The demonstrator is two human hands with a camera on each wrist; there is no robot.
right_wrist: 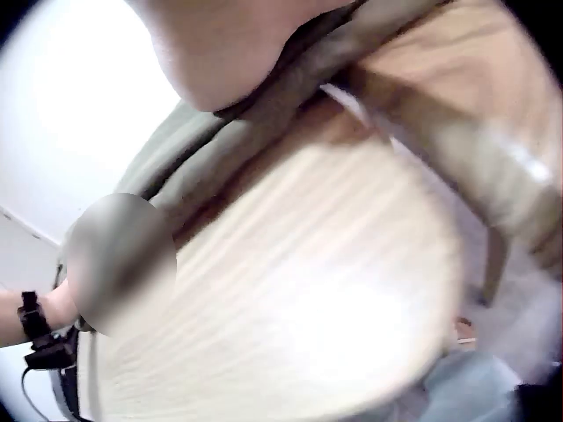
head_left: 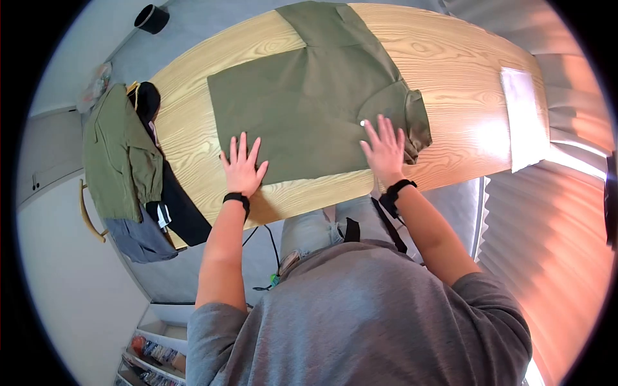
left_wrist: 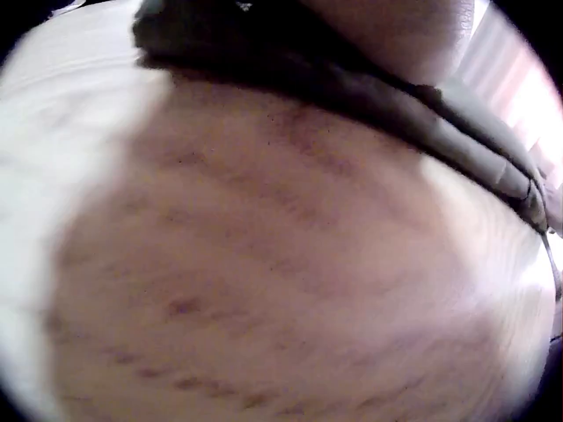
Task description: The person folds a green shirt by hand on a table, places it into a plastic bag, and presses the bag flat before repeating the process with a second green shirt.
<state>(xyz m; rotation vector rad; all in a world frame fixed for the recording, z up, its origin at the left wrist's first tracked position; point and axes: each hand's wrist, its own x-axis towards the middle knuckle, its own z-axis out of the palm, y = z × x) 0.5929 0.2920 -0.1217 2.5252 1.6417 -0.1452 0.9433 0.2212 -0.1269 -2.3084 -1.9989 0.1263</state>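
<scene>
An olive-green top (head_left: 309, 116) lies spread on the wooden table, one sleeve (head_left: 347, 26) stretching to the far edge and a bunched end (head_left: 418, 122) at the right. My left hand (head_left: 241, 170) rests on its near left corner with the fingers straight and spread. Farther right, my right hand (head_left: 386, 151) presses on the cloth near the bunched part, fingers extended beside a small white spot (head_left: 362, 123). In the left wrist view, the near edge of the top (left_wrist: 378, 105) runs under the palm. The right wrist view shows the thick layered edge (right_wrist: 255, 132) beneath that palm.
Green and dark clothes (head_left: 122, 141) hang over a chair (head_left: 90, 212) at the table's left end. A white sheet (head_left: 524, 119) lies on the table (head_left: 463, 83) at the right. A black bin (head_left: 152, 19) stands on the floor at far left, with curtains (head_left: 541, 244) along the right.
</scene>
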